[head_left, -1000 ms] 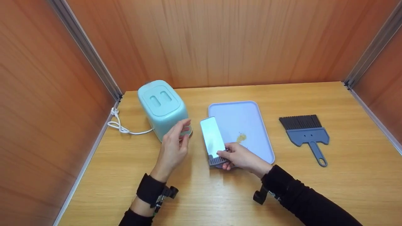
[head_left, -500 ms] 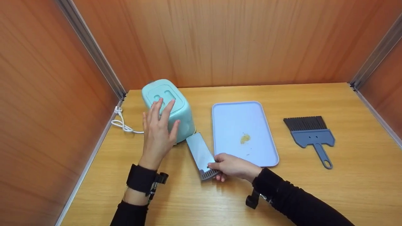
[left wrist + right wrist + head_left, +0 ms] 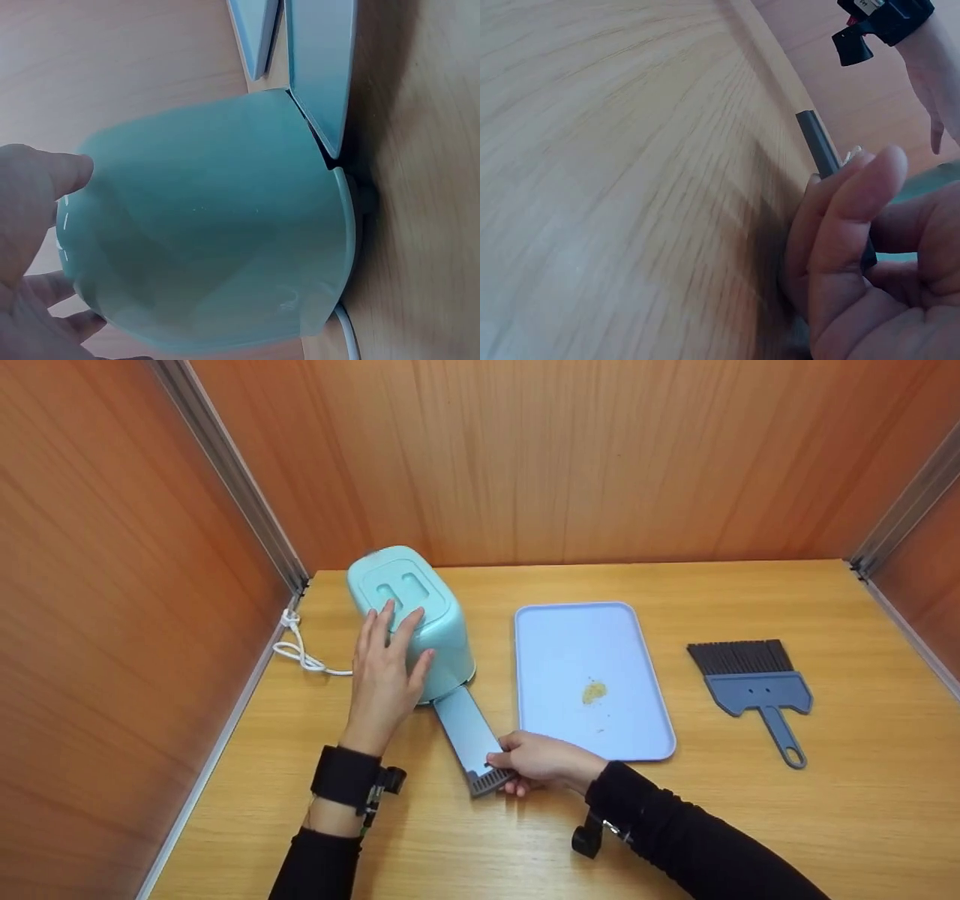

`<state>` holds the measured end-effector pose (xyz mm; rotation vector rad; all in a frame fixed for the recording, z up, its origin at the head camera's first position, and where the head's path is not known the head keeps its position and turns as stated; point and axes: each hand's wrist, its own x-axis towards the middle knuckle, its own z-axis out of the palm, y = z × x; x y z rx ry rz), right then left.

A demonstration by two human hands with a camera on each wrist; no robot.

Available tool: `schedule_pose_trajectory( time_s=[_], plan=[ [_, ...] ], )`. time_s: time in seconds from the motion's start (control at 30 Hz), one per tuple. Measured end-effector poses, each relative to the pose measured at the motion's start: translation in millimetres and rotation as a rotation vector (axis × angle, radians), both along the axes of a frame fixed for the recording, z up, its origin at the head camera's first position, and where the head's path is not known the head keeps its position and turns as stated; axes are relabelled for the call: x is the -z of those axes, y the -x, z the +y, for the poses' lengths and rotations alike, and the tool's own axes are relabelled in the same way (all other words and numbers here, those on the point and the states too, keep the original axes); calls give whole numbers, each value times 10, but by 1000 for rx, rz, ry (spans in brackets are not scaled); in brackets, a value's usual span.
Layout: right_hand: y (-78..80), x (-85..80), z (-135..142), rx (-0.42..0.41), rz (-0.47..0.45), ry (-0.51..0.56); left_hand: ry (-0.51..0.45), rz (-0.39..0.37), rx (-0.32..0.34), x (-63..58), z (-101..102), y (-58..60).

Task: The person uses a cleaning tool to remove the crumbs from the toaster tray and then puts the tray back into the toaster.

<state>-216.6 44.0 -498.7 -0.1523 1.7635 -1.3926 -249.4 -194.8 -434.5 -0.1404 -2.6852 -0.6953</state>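
Note:
A mint-green toaster [image 3: 439,656] with a covered top stands at the left of the table. My left hand [image 3: 381,679] lies against its near top edge, fingers spread and fairly straight; in the left wrist view the thumb and fingers touch the toaster's rounded rim. Between thumb and fingers my right hand [image 3: 547,759] pinches the grey slotted end of a metal crumb tray [image 3: 465,727]. The crumb tray's far end enters the slot low on the toaster's near face, as the left wrist view shows, while most of its length sticks out toward me.
Right of the toaster lies a lavender tray [image 3: 555,637] with a small pile of yellowish crumbs [image 3: 593,692]. Farther right is a grey hand brush [image 3: 757,690]. The toaster's white cord [image 3: 300,656] lies by the left wall. Wooden panels surround the table.
My right hand has brought the crumb tray from over the lavender tray, left and down to the toaster's slot. My left hand has gone from beside the toaster's near side up to its top edge.

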Motion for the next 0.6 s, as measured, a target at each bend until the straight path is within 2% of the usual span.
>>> schedule_pose_trajectory(
  time_s=[0.17,0.6],
  plan=[
    [25,-11,-2,5,8,-4,-18,-10,2,12,0,1],
    [103,5,-84,35,-11,17,-14,49,4,80,-13,1]
  ],
)
